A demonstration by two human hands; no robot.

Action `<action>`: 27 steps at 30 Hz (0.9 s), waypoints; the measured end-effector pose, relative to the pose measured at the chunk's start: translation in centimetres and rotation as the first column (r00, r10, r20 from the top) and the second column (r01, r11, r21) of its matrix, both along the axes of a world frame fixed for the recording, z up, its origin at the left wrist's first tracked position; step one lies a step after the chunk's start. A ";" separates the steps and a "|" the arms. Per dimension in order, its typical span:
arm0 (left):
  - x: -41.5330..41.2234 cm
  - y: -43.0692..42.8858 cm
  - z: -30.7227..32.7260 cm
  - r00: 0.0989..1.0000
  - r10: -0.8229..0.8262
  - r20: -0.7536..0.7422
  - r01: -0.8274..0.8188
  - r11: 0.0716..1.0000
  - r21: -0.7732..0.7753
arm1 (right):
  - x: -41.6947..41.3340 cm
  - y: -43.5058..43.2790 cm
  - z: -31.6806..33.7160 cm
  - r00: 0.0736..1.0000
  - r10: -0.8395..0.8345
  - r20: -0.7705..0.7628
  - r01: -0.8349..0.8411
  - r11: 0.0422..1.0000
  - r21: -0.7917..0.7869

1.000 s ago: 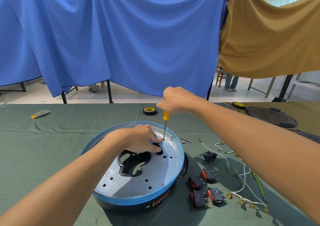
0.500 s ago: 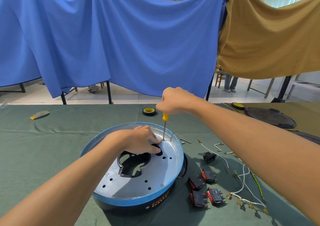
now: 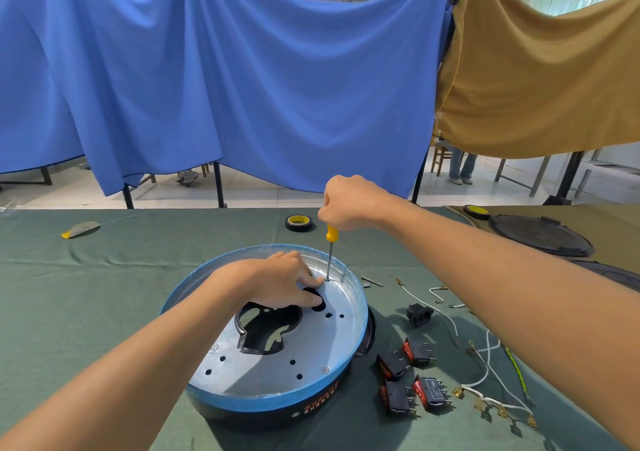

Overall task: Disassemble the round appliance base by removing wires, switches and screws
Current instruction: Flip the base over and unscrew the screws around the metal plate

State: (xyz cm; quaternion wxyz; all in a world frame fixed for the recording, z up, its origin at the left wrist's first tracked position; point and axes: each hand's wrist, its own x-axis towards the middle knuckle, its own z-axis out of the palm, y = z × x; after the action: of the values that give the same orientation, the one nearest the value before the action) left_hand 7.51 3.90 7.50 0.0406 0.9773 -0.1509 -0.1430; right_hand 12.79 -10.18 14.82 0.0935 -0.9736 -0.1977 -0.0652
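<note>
On round shiny metal base [image 3: 277, 374]: L hand [image 3: 277, 284] flat, R hand [image 3: 349, 203] tight round yellow-handled screwdriver [image 3: 331, 234].

Four rocker switches [image 3: 431, 390] and one black power socket [image 3: 419, 313]. Two tape rolls [image 3: 298, 223]. One round base [image 3: 263, 400], one screwdriver [image 3: 329, 249].

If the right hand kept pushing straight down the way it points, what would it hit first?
The right hand grips a screwdriver whose tip touches the base's silver plate beside the left hand; so that plate, probably a screw there, comes first.
</note>
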 end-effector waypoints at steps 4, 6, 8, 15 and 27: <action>0.0 0.0 0.0 1.000 -0.004 -0.003 0.004 1.000 0.009 | 0.0 0.0 0.1 1.000 -0.001 -0.002 0.001 1.000 0.007; 0.0 0.0 0.0 1.000 -0.004 -0.003 0.004 1.000 0.007 | 0.0 -0.1 -0.1 1.000 -0.012 0.021 0.012 1.000 0.005; 0.0 0.0 0.0 1.000 -0.001 -0.005 0.001 1.000 0.007 | 0.2 -0.1 -0.2 1.000 -0.002 0.017 0.002 1.000 0.008; 0.0 0.0 0.0 1.000 -0.002 0.003 0.002 1.000 -0.001 | 0.0 -0.1 0.0 1.000 -0.015 0.021 0.015 1.000 0.014; 0.0 0.1 -0.1 1.000 -0.004 0.003 0.004 1.000 -0.014 | 0.1 0.0 -0.3 0.999 0.017 -0.028 -0.016 1.000 0.025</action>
State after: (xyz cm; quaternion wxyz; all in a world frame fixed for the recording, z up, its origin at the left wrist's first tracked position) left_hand 7.48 3.98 7.40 0.0468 0.9769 -0.1538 -0.1407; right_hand 12.93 -10.17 14.56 0.1091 -0.9715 -0.2036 -0.0532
